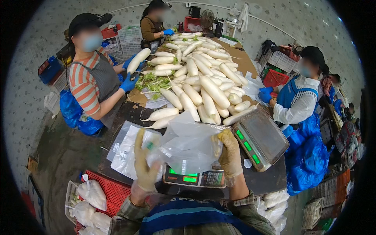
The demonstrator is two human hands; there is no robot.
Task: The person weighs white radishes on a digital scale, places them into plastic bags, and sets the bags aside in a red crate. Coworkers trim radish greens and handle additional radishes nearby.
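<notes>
In a yellowish glove, my right hand (229, 152) grips the right edge of a clear plastic bag (191, 144), which spreads above a digital scale (195, 177) with lit green displays. My gloved left hand (144, 161) is raised at the bag's left side, fingers apart; it may touch the film, but I cannot tell. Under and beside that hand lies a stack of flat plastic bags (122, 158) with printed labels. A large heap of white radishes (202, 76) covers the table beyond the scale, several with short green tops. The bag hides most of the scale's platform.
A second scale (261, 141) stands at right. Cut radish leaves (155, 83) lie at left. Co-workers in blue gloves stand at left, at right and at the far end; the left one holds a radish (138, 60). Filled bags (92, 195) rest in crates (113, 191) at lower left.
</notes>
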